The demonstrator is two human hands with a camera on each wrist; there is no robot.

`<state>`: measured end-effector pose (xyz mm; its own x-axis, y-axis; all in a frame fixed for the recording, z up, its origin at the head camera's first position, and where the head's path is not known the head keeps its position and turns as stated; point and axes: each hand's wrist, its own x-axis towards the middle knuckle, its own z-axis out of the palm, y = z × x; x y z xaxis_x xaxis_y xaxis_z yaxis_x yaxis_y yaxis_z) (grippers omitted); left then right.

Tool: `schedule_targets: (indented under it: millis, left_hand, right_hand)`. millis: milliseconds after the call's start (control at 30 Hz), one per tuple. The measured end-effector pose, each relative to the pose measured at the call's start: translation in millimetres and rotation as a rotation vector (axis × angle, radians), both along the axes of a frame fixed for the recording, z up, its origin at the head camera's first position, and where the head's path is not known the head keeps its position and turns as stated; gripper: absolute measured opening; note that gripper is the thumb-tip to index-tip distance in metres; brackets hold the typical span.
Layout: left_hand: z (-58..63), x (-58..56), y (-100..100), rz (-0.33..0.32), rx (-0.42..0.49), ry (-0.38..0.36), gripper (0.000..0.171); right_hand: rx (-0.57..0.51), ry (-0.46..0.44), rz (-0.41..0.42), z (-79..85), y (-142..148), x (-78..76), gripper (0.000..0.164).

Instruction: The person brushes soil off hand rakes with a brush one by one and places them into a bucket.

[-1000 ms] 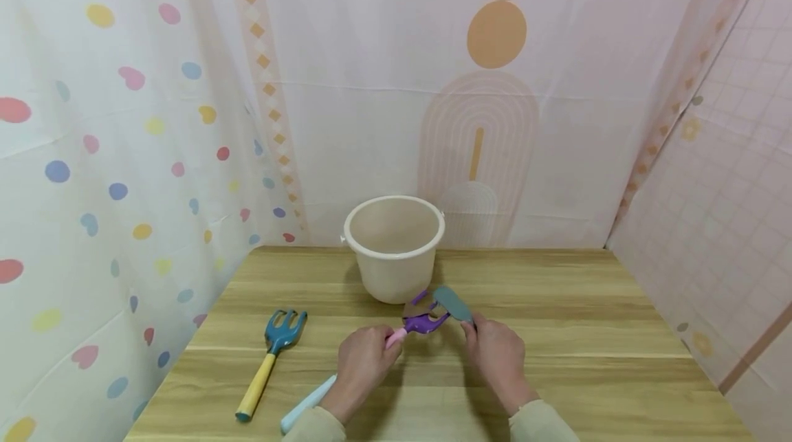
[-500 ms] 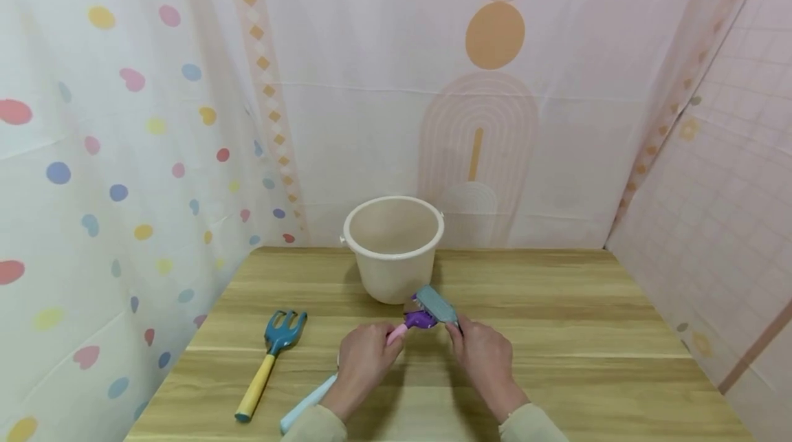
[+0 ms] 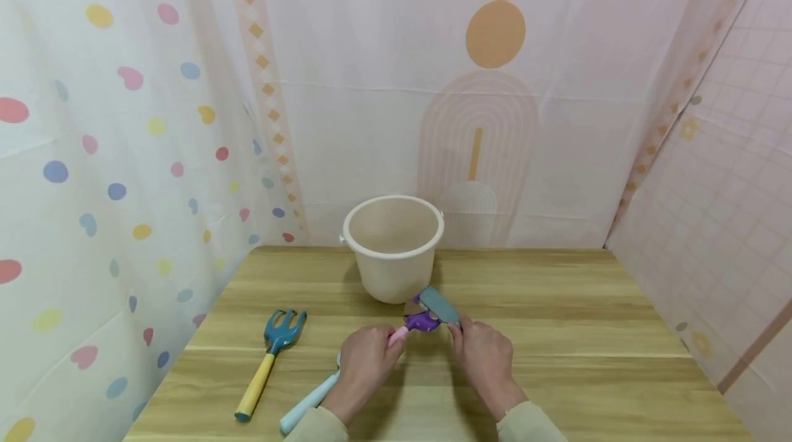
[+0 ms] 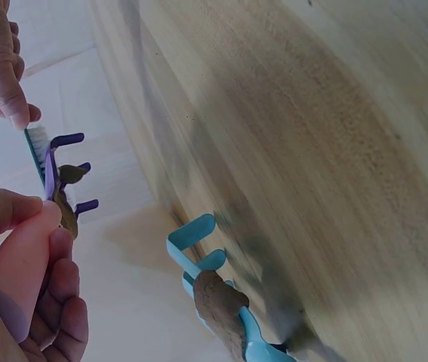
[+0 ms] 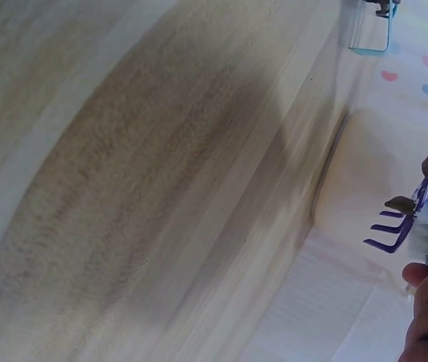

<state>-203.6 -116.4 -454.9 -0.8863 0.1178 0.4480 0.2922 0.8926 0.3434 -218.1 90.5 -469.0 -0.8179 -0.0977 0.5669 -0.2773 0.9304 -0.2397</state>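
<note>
My left hand [image 3: 369, 359] grips the pink handle of a small purple garden fork [image 3: 423, 322], raised in front of the bucket [image 3: 396, 277]. Brown, mud-like lumps [image 4: 67, 210] cling to the side of its head facing the table. My right hand [image 3: 485, 361] holds a grey-blue brush [image 3: 439, 305], its white bristles [image 4: 38, 143] against the fork's upper side. The brush back hides part of the fork's tines in the head view. The left wrist view also shows a blue fork [image 4: 253, 335] bearing a brown lump.
On the wooden table [image 3: 588, 332] a blue fork with a yellow handle [image 3: 256, 387] lies at left. A tool with a pale blue handle [image 3: 309, 402] lies partly hidden by my left forearm. Patterned curtains [image 3: 346, 139] hang behind and at the sides.
My right hand and the brush have shifted left, bringing the brush further over the purple fork's head. My left hand has stayed almost in place, still holding the fork.
</note>
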Motion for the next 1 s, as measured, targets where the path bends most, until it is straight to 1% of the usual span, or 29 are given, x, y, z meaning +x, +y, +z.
schedule_targets:
  millis: [267, 800, 1000]
  left_hand:
    - [-0.1, -0.1, 1.5, 0.009, 0.002, 0.022, 0.022]
    - [-1.1, 1.0, 3.7, 0.007, 0.014, -0.018, 0.023]
    - [-0.7, 0.4, 4.7, 0.013, 0.008, -0.016, 0.027]
  right_hand:
    - [0.016, 0.041, -0.011, -1.9, 1.3, -1.0, 0.021]
    - [0.035, 0.034, -0.03, -3.5, 4.1, -0.9, 0.022]
    - [0.033, 0.065, -0.037, -4.6, 5.8, -2.1, 0.021]
